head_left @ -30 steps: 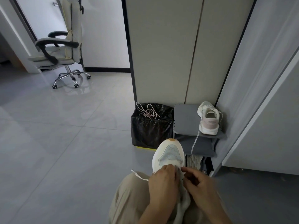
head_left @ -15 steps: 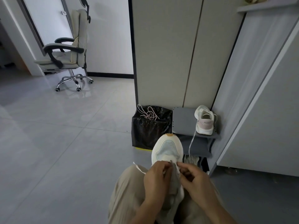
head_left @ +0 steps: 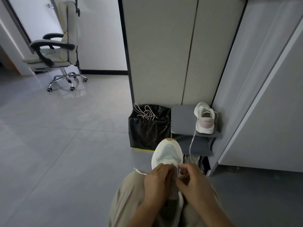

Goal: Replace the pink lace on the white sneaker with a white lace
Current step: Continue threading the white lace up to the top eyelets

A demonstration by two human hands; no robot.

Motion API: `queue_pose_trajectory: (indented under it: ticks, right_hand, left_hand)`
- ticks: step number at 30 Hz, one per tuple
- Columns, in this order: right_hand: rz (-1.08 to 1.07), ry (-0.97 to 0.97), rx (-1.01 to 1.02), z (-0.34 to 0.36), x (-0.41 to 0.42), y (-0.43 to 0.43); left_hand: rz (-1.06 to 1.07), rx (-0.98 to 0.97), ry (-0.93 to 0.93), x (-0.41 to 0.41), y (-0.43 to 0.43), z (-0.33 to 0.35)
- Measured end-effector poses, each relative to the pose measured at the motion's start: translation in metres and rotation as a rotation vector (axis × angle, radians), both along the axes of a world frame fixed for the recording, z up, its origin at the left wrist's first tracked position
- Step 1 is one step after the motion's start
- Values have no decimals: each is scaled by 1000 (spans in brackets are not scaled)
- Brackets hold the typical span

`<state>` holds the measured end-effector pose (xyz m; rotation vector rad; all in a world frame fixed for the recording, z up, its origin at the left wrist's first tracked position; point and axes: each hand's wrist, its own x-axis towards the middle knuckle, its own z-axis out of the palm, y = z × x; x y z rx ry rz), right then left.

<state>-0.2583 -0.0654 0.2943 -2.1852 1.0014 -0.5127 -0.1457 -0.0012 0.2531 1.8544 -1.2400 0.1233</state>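
The chair [head_left: 55, 51] is standing far left on the floor [head_left: 57, 145]. The black bin [head_left: 147, 130] is holding the pink lace [head_left: 145, 113] on its rim, and beside it the rack [head_left: 182, 120] is carrying a second sneaker [head_left: 205, 122]. The sneaker [head_left: 167, 153] is lying on the person's lap, its long axis running away from the body, toe pointing to the bin. The left hand [head_left: 158, 182] is gripping its upper with curled fingers. The right hand [head_left: 195, 184] is pinching the white lace [head_left: 139, 171] at the eyelets.
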Motion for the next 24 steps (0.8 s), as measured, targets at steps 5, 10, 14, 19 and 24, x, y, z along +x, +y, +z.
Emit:
queue_pose_trajectory:
  ticks: [5, 10, 14, 19, 24]
  right_hand:
    - [-23, -27, 9, -4, 8, -12]
    - [-69, -130, 62, -14, 7, -12]
    - [-41, -141, 78, -16, 8, -17]
    - [16, -67, -3, -18, 6, -21]
    - [-13, -158, 273, -17, 4, -30]
  left_hand:
    - [20, -24, 96, 1, -2, -4]
    - [42, -51, 136, 0, -2, -6]
    - [53, -36, 24, 1, -5, -2]
    - [-23, 83, -279, 12, -12, 1]
    - [-35, 119, -90, 10, -10, 2]
